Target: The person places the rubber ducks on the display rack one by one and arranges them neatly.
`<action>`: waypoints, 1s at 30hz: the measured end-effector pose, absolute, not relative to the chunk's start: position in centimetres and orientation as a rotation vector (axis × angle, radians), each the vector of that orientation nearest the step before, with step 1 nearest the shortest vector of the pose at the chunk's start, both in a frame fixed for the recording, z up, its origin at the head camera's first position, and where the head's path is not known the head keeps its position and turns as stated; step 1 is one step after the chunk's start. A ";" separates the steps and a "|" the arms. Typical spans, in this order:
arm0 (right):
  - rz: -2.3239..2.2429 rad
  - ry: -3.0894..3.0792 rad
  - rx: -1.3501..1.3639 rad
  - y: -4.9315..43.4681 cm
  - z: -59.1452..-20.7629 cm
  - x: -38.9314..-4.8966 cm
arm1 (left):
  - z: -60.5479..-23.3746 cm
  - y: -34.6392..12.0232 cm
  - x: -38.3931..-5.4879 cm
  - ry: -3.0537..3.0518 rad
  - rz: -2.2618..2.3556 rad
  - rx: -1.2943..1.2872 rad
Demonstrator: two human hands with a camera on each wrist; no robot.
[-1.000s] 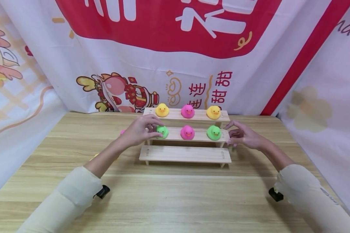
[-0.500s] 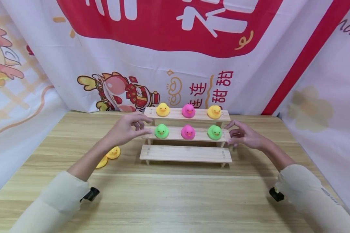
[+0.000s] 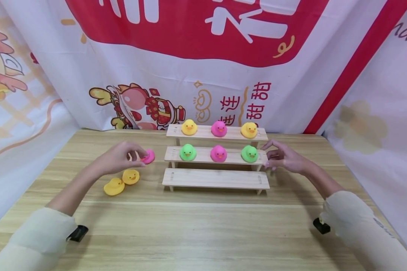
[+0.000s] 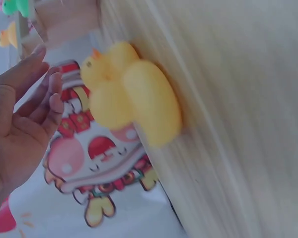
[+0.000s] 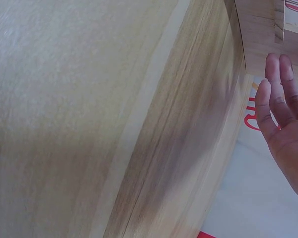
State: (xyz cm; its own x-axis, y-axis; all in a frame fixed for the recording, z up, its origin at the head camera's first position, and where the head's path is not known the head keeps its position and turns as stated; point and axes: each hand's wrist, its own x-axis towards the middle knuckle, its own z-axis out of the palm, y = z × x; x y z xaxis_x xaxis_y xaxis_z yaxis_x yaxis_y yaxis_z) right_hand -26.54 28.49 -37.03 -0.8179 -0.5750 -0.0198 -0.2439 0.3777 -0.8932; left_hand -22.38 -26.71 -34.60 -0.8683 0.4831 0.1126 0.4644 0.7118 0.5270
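Observation:
In the head view my left hand (image 3: 123, 158) hovers over the table beside a pink rubber duck (image 3: 148, 156), its fingers loosely bent. The left wrist view shows this hand holding nothing. Just nearer than the hand, two yellow rubber ducks (image 3: 131, 177) lie together on the table. My right hand (image 3: 286, 157) is at the right end of a three-step wooden shelf (image 3: 215, 178), fingertips at the middle step; firm contact cannot be told. Its fingers look fairly straight in the right wrist view. A green duck (image 3: 249, 154) sits closest to them.
Yellow (image 3: 189, 127) and pink ducks (image 3: 219, 128) stand on the top step, green and pink ducks on the middle one. The bottom step is bare wood. A printed white and red cloth (image 3: 176, 71) hangs behind the wooden table (image 3: 203, 233).
My left hand has let go of the green duck on the middle step's left end and moved left and down to the pink duck. My right hand stays put.

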 end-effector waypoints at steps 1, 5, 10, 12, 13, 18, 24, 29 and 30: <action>-1.415 2.316 -0.714 28.5 -37.0 -26.5 | -34.7 -27.2 -22.4 2.869 0.852 0.794; -1.409 2.321 -0.708 28.5 -36.9 -26.5 | -35.1 -28.9 -22.4 2.849 0.796 0.763; -1.412 2.318 -0.709 28.5 -36.8 -26.4 | -35.2 -30.6 -22.0 2.788 0.773 0.707; -1.410 2.320 -0.714 28.4 -36.9 -26.4 | -35.4 -31.2 -21.8 2.761 0.768 0.681; -1.410 2.320 -0.715 28.4 -36.9 -26.4 | -35.4 -31.4 -21.7 2.749 0.763 0.668; -1.413 2.313 -0.713 28.4 -36.9 -26.5 | -35.7 -32.2 -21.2 2.683 0.742 0.600; -1.419 2.309 -0.721 28.4 -37.0 -26.5 | -36.0 -32.5 -21.0 2.579 0.773 0.588; -1.426 2.307 -0.734 28.4 -37.0 -26.5 | -35.9 -32.5 -21.0 2.565 0.760 0.573; -1.431 2.301 -0.738 28.4 -37.0 -26.4 | -35.9 -32.5 -21.1 2.569 0.751 0.565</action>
